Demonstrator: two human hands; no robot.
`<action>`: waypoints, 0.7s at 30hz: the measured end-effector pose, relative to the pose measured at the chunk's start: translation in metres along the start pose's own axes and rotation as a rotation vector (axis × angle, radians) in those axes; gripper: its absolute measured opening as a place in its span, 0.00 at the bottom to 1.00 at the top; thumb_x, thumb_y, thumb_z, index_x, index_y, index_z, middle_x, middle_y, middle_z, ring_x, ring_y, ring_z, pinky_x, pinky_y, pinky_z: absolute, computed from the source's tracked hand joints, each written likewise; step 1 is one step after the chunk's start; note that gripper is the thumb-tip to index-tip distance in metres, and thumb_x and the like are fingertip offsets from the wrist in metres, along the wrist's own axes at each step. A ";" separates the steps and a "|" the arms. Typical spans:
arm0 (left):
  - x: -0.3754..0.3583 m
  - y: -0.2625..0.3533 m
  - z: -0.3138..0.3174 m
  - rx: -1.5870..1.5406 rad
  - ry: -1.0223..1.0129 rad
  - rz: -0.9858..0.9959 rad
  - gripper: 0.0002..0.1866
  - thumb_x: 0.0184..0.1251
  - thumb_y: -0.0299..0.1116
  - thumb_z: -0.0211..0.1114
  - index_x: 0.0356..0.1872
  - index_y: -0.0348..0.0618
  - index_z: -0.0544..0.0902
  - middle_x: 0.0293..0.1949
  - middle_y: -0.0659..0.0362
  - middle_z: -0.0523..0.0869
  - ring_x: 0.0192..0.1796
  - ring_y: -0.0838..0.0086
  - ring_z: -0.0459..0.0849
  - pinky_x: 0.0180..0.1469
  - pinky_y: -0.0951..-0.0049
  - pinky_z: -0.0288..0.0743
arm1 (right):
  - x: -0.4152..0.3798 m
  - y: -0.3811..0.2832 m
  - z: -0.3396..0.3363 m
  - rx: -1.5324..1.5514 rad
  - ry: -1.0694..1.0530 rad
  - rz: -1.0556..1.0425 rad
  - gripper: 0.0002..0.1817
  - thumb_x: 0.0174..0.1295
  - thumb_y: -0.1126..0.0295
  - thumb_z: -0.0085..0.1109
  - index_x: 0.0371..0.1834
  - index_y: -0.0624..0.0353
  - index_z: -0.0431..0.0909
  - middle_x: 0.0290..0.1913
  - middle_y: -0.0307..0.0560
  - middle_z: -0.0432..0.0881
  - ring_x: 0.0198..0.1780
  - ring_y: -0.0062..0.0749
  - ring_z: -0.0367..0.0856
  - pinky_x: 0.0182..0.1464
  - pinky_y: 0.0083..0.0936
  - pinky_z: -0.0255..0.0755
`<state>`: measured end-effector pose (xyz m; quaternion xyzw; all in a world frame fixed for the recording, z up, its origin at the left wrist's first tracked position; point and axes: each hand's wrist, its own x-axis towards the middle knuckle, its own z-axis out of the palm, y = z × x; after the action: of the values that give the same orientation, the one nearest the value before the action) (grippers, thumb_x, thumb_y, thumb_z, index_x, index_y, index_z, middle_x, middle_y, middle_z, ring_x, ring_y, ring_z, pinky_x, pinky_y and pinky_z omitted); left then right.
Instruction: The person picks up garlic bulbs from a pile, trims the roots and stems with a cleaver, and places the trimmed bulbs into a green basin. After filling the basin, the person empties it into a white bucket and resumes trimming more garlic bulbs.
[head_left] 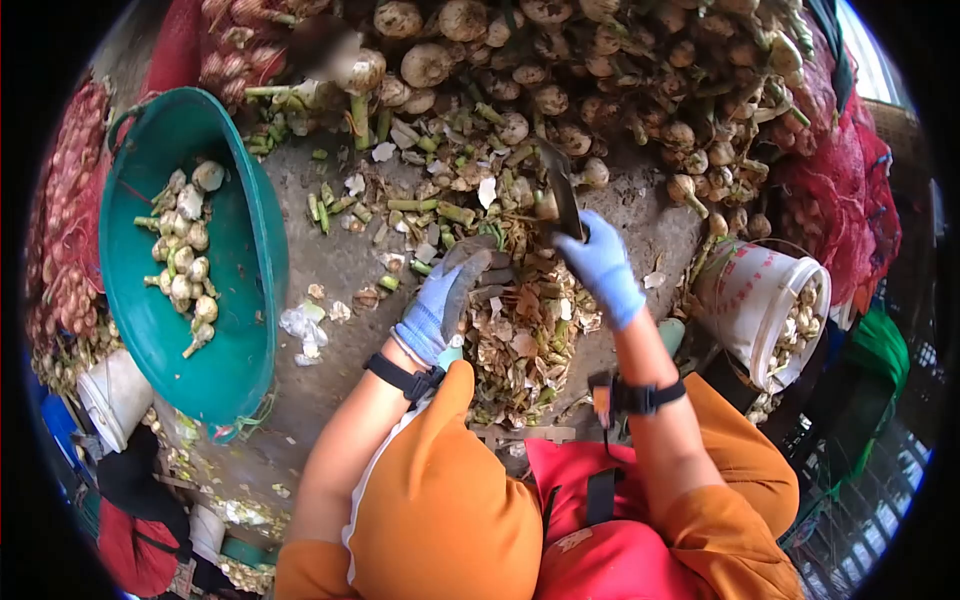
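Observation:
Both of my hands wear light blue gloves with dark grip faces. My right hand [602, 265] is closed around a knife [562, 190], its broad dark blade pointing up and away from me. My left hand [455, 290] rests low over the scraps, fingers stretched to the right and apart, with nothing visible in them. Between the hands lies a heap of dry skins and trimmings [525, 345]. Cut green stem pieces [455, 213] are scattered beyond my left fingers. Past the blade, a large pile of dirty garlic bulbs [600, 70] with stems fills the far side.
At left stands a green basin [262, 250] with several trimmed bulbs [185, 240] in it. A white bucket [740, 300] lies tipped at right, bulbs at its mouth. Red mesh sacks [850, 210] flank the pile. Another white bucket [118, 395] is at the lower left.

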<state>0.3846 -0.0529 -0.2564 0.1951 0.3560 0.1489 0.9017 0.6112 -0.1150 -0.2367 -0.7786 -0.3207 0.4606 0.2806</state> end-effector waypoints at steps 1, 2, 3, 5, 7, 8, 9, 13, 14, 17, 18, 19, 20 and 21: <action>-0.003 0.000 0.004 -0.027 -0.018 -0.016 0.25 0.77 0.43 0.58 0.69 0.43 0.68 0.57 0.56 0.81 0.55 0.69 0.83 0.59 0.66 0.76 | -0.019 -0.009 0.016 0.137 0.038 -0.145 0.19 0.55 0.60 0.67 0.48 0.58 0.84 0.42 0.53 0.83 0.44 0.42 0.83 0.49 0.32 0.75; -0.011 0.007 0.015 -0.065 -0.031 -0.021 0.27 0.76 0.44 0.59 0.70 0.43 0.67 0.58 0.58 0.80 0.56 0.72 0.82 0.61 0.68 0.74 | -0.040 -0.032 0.023 0.088 -0.090 -0.114 0.19 0.56 0.62 0.67 0.48 0.59 0.84 0.40 0.51 0.83 0.43 0.39 0.82 0.49 0.31 0.75; -0.008 -0.001 0.000 0.015 -0.096 0.130 0.28 0.74 0.41 0.61 0.69 0.41 0.68 0.59 0.60 0.79 0.56 0.75 0.81 0.61 0.71 0.73 | -0.055 -0.057 0.028 0.041 -0.208 -0.092 0.18 0.56 0.63 0.68 0.47 0.61 0.83 0.39 0.50 0.82 0.42 0.37 0.81 0.48 0.30 0.75; -0.009 0.009 -0.007 0.052 -0.064 0.154 0.28 0.70 0.35 0.66 0.67 0.41 0.69 0.60 0.59 0.78 0.56 0.76 0.80 0.60 0.73 0.73 | -0.067 -0.072 0.036 0.393 -0.347 -0.076 0.18 0.59 0.59 0.68 0.43 0.63 0.83 0.38 0.47 0.81 0.40 0.30 0.81 0.44 0.29 0.74; -0.021 0.036 0.010 0.200 0.044 0.177 0.29 0.63 0.27 0.71 0.65 0.40 0.70 0.60 0.58 0.78 0.57 0.76 0.79 0.60 0.73 0.74 | -0.059 -0.072 0.025 0.210 -0.226 -0.009 0.16 0.59 0.60 0.67 0.40 0.62 0.82 0.36 0.48 0.80 0.37 0.34 0.81 0.42 0.30 0.74; -0.023 0.036 0.010 0.281 0.096 0.279 0.30 0.61 0.26 0.72 0.64 0.39 0.70 0.59 0.58 0.78 0.57 0.75 0.80 0.60 0.72 0.74 | -0.051 -0.072 0.025 0.050 -0.080 -0.184 0.14 0.59 0.60 0.66 0.37 0.61 0.81 0.34 0.50 0.79 0.36 0.43 0.82 0.40 0.35 0.75; -0.024 0.035 0.011 0.361 0.147 0.379 0.31 0.59 0.25 0.73 0.63 0.39 0.70 0.58 0.58 0.78 0.57 0.73 0.80 0.61 0.72 0.75 | -0.052 -0.074 0.019 -0.230 0.040 -0.332 0.13 0.55 0.62 0.68 0.35 0.58 0.80 0.36 0.51 0.79 0.40 0.50 0.81 0.43 0.39 0.76; -0.037 0.031 -0.005 0.970 0.142 0.567 0.34 0.56 0.29 0.76 0.63 0.38 0.69 0.56 0.54 0.79 0.56 0.66 0.82 0.62 0.67 0.76 | -0.050 -0.079 0.019 -0.682 0.003 -0.655 0.17 0.48 0.64 0.70 0.42 0.52 0.78 0.46 0.48 0.78 0.48 0.46 0.81 0.47 0.40 0.78; -0.039 0.033 -0.002 0.966 0.142 0.567 0.34 0.56 0.29 0.76 0.63 0.38 0.69 0.56 0.54 0.79 0.56 0.66 0.82 0.62 0.67 0.76 | -0.053 -0.082 0.020 -0.676 -0.020 -0.640 0.18 0.47 0.64 0.70 0.42 0.52 0.78 0.46 0.48 0.78 0.47 0.46 0.82 0.45 0.40 0.78; -0.050 0.046 0.014 0.793 0.073 0.513 0.39 0.54 0.35 0.79 0.65 0.36 0.69 0.55 0.50 0.82 0.57 0.64 0.83 0.60 0.67 0.76 | -0.056 -0.089 0.025 -0.665 -0.059 -0.607 0.18 0.47 0.65 0.69 0.43 0.51 0.78 0.46 0.47 0.78 0.44 0.46 0.83 0.42 0.41 0.79; -0.047 0.037 -0.003 0.911 0.082 0.590 0.35 0.54 0.38 0.79 0.60 0.36 0.74 0.54 0.51 0.83 0.54 0.68 0.84 0.56 0.69 0.78 | -0.055 -0.090 0.026 -0.658 -0.067 -0.593 0.17 0.47 0.66 0.68 0.43 0.50 0.78 0.45 0.47 0.79 0.43 0.46 0.84 0.41 0.41 0.79; -0.051 0.028 -0.019 0.909 0.085 0.590 0.35 0.54 0.38 0.79 0.60 0.36 0.74 0.54 0.51 0.83 0.54 0.68 0.84 0.56 0.69 0.78 | -0.053 -0.090 0.026 -0.658 -0.070 -0.594 0.17 0.47 0.66 0.68 0.43 0.50 0.78 0.45 0.47 0.79 0.43 0.46 0.84 0.41 0.41 0.79; -0.056 0.033 -0.018 0.951 0.043 0.400 0.35 0.56 0.34 0.78 0.62 0.38 0.70 0.52 0.54 0.82 0.53 0.71 0.83 0.55 0.71 0.79 | -0.050 -0.090 0.026 -0.660 -0.071 -0.583 0.17 0.48 0.66 0.67 0.43 0.49 0.79 0.43 0.47 0.79 0.42 0.46 0.84 0.41 0.41 0.79; -0.062 0.041 -0.014 0.988 0.001 0.210 0.36 0.58 0.31 0.76 0.65 0.40 0.65 0.50 0.57 0.81 0.51 0.73 0.82 0.53 0.73 0.79 | -0.045 -0.089 0.026 -0.661 -0.072 -0.573 0.17 0.48 0.67 0.66 0.44 0.48 0.79 0.42 0.47 0.79 0.42 0.47 0.84 0.40 0.41 0.79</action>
<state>0.3263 -0.0386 -0.2108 0.6332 0.3626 0.0529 0.6818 0.5501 -0.0887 -0.1578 -0.6897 -0.6635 0.2634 0.1213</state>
